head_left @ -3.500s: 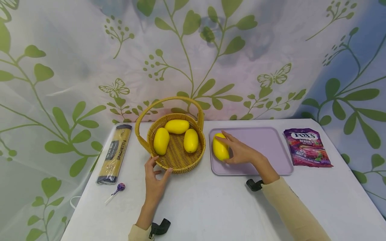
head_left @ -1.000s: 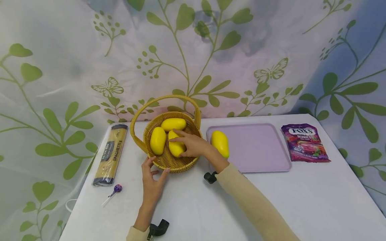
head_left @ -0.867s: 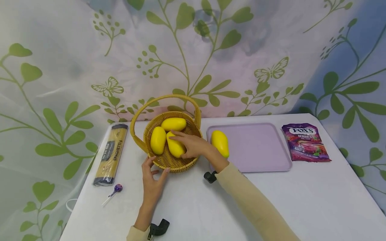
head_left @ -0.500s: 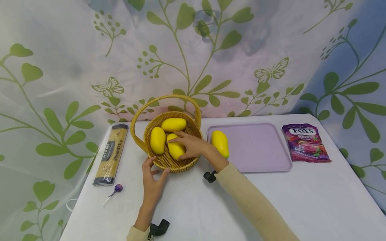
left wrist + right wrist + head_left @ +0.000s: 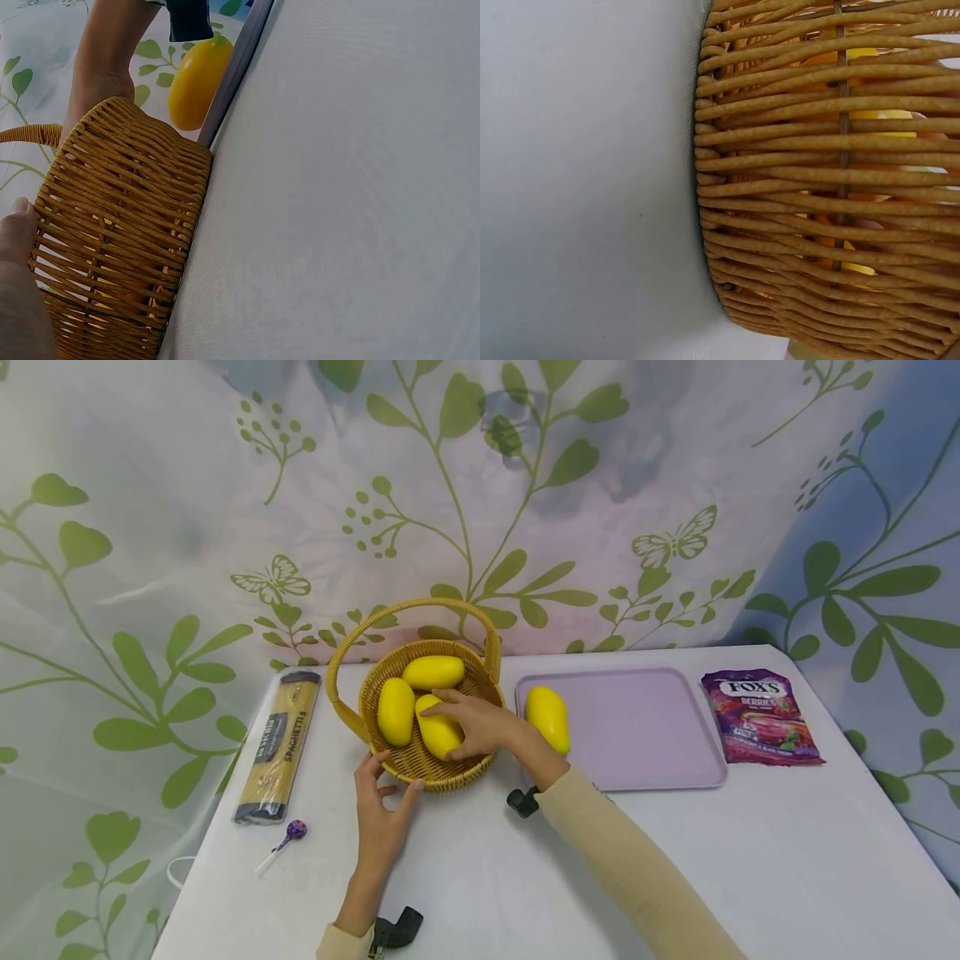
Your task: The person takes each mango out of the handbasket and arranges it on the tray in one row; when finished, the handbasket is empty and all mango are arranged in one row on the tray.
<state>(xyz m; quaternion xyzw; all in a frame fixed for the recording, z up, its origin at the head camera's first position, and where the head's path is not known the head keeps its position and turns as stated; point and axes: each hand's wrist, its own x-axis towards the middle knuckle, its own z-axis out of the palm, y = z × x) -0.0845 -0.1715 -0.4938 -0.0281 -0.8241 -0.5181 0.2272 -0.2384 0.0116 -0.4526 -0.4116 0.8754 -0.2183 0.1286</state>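
Note:
A round wicker basket (image 5: 435,768) with a tall arched handle holds three yellow mangoes. My right hand (image 5: 480,722) reaches in over its right side, thumb and fingers round the front right mango (image 5: 437,731). The other two, a left mango (image 5: 396,712) and a back mango (image 5: 433,672), lie against the basket wall. My left hand (image 5: 382,814) holds the basket's front left rim; its thumb (image 5: 16,232) shows there in the left wrist view. In the right wrist view the woven wall (image 5: 825,172) largely hides the right hand and the mangoes.
Right of the basket lies a lilac tray (image 5: 637,727) with a fourth-side mango (image 5: 547,718) at its left end. Beyond it is a purple candy bag (image 5: 761,718). A spaghetti pack (image 5: 277,747) and a lollipop (image 5: 292,832) lie on the left. A patterned curtain hangs behind.
Since the earliest frame, my right hand has let go of the mango on the tray, moved left into the basket and taken hold of a mango there. That mango has turned slightly; my left hand stays put.

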